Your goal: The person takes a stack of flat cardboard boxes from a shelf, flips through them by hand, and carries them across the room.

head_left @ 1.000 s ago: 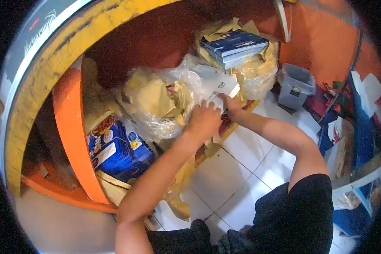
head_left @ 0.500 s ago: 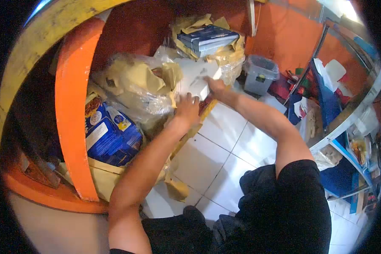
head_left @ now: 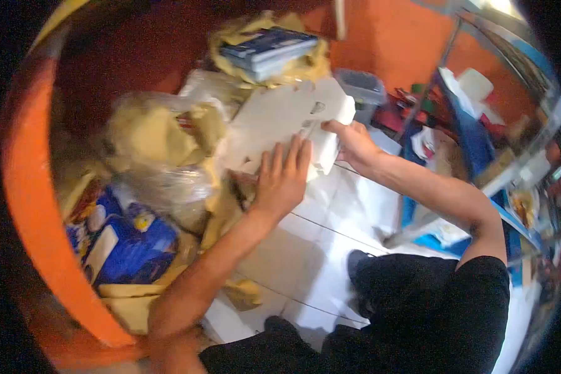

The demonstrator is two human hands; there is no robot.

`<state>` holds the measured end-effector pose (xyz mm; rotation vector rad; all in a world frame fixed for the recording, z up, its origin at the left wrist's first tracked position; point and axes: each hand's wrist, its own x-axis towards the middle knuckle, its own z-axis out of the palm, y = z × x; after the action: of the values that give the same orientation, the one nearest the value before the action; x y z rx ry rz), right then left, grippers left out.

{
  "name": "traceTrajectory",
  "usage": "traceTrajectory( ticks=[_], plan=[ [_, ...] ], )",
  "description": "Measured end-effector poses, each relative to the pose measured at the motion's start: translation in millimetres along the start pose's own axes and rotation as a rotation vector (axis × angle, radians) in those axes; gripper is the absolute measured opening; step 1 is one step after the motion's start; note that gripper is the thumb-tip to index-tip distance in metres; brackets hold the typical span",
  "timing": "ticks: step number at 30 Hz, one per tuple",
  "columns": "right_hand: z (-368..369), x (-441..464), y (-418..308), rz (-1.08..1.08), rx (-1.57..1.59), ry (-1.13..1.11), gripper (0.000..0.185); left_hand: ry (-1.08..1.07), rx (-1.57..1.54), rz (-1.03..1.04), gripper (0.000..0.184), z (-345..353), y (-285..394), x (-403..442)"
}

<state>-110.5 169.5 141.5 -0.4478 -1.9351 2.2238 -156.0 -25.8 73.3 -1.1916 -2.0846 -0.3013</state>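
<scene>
A thick stack of white card sheets point(head_left: 280, 112) with small dark printed marks lies tilted among the wrapped bundles. My right hand point(head_left: 355, 146) grips its right edge, thumb on top and fingers curled beneath. On the near edge rests my left hand point(head_left: 283, 177), its fingers stretched out over the top sheet; its thumb is hidden. Left of the stack is a bundle in torn brown paper and clear plastic point(head_left: 156, 137). Behind it, a stack of dark blue printed sheets point(head_left: 268, 50) sits in opened brown paper.
Blue printed packs point(head_left: 137, 249) lie at lower left, beside an orange post point(head_left: 37, 206). A grey plastic bin point(head_left: 361, 87) stands behind the stack. To the right is a metal-framed shelf point(head_left: 480, 187) with assorted items. White tiles point(head_left: 293, 249) cover the floor.
The white stack has come nearer and shows more of its top face. My left hand has moved onto it with fingers extended. The view has shifted right.
</scene>
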Motion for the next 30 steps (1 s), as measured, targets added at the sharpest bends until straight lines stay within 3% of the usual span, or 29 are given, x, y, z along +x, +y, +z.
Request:
traceTrajectory(
  ticks=[1,3,4,6,10,12,14,16,17,19,21,22,24,26,30],
  plan=[
    [-9,-14,-5,0.032,-0.047,0.018,0.045,0.049,-0.122,0.005,0.061,-5,11,1],
    [-18,-48,-15,0.089,-0.074,0.101,0.047,-0.408,-0.346,-0.067,0.064,-58,24,26],
    [-28,-61,-15,0.124,-0.064,0.097,0.048,-0.361,-0.450,-0.053,0.072,-73,26,30],
    [-41,-95,-5,0.058,0.159,0.008,0.055,-0.427,-0.704,0.005,0.067,-105,26,43],
    [-56,-167,8,0.210,0.262,0.017,0.068,-0.563,-0.733,0.019,0.062,-129,55,30],
    [-70,-181,31,0.255,0.387,-0.012,0.071,-0.626,-0.950,-0.076,0.060,-101,54,25],
    [-89,-187,63,0.263,0.513,-0.179,0.074,-0.787,-0.906,-0.222,0.058,-66,46,21],
    [-106,-234,91,0.042,0.433,-0.158,0.077,-1.024,-1.035,-0.065,0.053,-39,46,14],
    [-120,-254,96,0.105,0.259,-0.079,0.079,-1.127,-1.141,0.045,0.051,-10,37,2],
    [-151,-290,129,0.197,0.092,0.120,0.084,-1.298,-1.427,-0.037,0.058,58,24,-30],
    [-181,-322,183,0.221,0.101,0.280,0.094,-1.300,-0.987,0.033,0.070,-15,103,7],
    [-191,-333,218,0.191,0.075,0.217,0.101,-1.267,-1.001,0.110,0.066,-42,118,16],
    [-198,-351,276,0.003,-0.059,0.048,0.117,-1.184,-1.017,0.266,0.057,-69,156,32],
    [-188,-358,315,-0.323,-0.206,0.057,0.125,-1.102,-0.897,0.324,0.058,-77,176,41],
    [-233,-397,319,-0.258,-0.002,0.364,0.121,-1.078,-0.687,0.562,0.057,-118,268,89]
  ],
)
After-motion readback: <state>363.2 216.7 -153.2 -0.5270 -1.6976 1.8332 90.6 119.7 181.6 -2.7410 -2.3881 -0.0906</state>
